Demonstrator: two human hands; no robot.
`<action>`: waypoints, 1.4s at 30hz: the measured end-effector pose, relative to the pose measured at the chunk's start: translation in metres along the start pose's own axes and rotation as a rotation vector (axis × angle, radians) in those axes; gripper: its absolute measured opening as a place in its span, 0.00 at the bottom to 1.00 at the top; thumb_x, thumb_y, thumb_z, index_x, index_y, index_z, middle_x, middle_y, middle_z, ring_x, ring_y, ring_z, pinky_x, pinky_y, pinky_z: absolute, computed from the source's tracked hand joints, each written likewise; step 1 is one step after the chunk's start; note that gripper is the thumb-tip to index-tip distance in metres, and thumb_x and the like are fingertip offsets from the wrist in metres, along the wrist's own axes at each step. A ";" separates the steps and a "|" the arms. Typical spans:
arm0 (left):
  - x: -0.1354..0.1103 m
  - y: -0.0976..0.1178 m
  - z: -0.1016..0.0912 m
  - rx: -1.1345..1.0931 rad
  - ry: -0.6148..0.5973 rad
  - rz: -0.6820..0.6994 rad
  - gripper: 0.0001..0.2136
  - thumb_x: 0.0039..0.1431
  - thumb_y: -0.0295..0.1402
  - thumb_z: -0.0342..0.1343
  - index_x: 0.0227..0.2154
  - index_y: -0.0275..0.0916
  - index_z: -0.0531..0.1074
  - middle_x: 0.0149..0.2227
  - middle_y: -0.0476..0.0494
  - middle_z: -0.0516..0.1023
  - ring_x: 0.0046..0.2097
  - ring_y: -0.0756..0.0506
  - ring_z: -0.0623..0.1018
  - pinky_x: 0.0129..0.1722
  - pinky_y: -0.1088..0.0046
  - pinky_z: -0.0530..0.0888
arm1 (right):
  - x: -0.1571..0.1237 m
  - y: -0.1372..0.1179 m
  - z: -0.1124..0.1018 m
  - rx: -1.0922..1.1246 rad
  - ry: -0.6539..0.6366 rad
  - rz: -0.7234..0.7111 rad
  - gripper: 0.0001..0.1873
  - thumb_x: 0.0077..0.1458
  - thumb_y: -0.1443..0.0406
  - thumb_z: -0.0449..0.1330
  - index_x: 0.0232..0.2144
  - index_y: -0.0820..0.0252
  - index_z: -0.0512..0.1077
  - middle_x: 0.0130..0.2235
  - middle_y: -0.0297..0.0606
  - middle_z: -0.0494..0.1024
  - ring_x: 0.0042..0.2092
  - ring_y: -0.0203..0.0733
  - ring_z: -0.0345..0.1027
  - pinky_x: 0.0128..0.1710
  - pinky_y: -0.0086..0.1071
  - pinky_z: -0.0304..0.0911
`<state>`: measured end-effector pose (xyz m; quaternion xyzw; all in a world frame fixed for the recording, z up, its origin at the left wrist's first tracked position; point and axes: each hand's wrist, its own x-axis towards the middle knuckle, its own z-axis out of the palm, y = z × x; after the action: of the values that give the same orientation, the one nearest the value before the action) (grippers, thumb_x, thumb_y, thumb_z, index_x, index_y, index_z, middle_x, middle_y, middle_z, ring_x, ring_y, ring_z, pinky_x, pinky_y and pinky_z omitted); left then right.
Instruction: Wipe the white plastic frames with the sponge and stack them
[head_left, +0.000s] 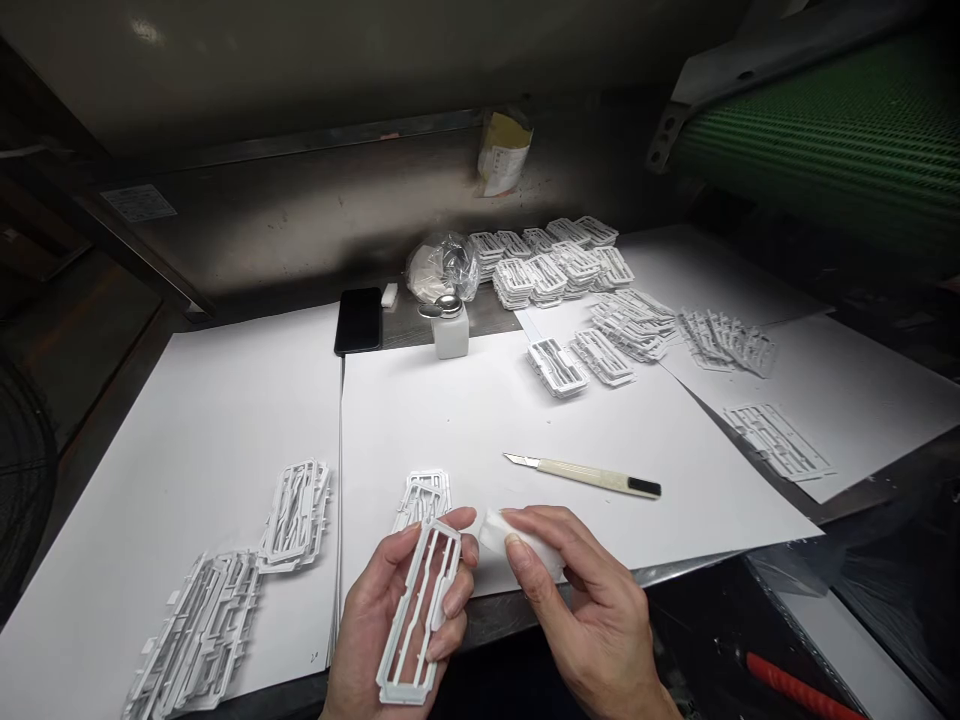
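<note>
My left hand (360, 620) is wrapped round a white plastic frame (411, 620), a long slotted piece with thin bars inside, tilted up toward me. In my right hand (592, 610) a soft white block (517, 540), sponge-like in look, is pinched between thumb and fingers, just right of the frame. Part of the block is hidden by my fingers. Behind my left hand a few similar frames (424, 495) lie on the white paper (465, 420). Beyond my right hand a cream-handled craft knife (585, 475) rests with its blade pointing left.
More white frames (191, 630) are piled at the left, and several stacks (559, 265) stand at the back right. A black phone (358, 320), a small white container (451, 335) with a metal lid and a clear plastic bag (444, 268) are at the back. A green mesh belt (825, 140) runs upper right.
</note>
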<state>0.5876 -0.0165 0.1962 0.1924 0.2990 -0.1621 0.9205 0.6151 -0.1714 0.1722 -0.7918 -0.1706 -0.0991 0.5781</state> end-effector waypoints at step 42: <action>-0.004 -0.010 0.007 0.458 0.457 0.394 0.18 0.49 0.44 0.61 0.44 0.47 0.76 0.37 0.49 0.73 0.42 0.48 0.71 0.31 0.82 0.65 | -0.001 -0.001 0.000 -0.001 -0.005 0.018 0.11 0.59 0.70 0.58 0.43 0.57 0.74 0.38 0.39 0.75 0.41 0.43 0.71 0.40 0.33 0.69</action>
<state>0.5844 -0.0274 0.2013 0.4781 0.4098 0.0022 0.7769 0.6139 -0.1708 0.1726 -0.7940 -0.1647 -0.0919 0.5779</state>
